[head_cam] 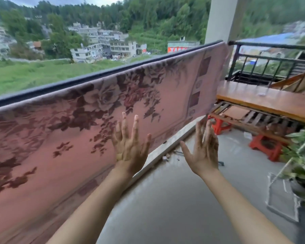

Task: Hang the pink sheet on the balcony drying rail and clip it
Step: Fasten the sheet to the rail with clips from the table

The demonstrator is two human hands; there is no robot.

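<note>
The pink sheet (63, 131), printed with dark flowers, hangs draped over the dark balcony rail (99, 75) from the left edge to near the pillar. My left hand (128, 147) is raised with fingers straight and spread, just in front of the sheet's lower right part; whether it touches the cloth I cannot tell. My right hand (203, 148) is raised beside it, palm turned inward, fingers straight, holding nothing. No clip is visible on the sheet or in either hand.
A grey pillar (220, 20) stands at the rail's right end. Beyond it are a black railing (271, 59), a wooden bench top (264, 101), red plastic stools (266, 147) and a potted plant (299, 155) at the right. Grey balcony floor (183, 199) lies below my hands.
</note>
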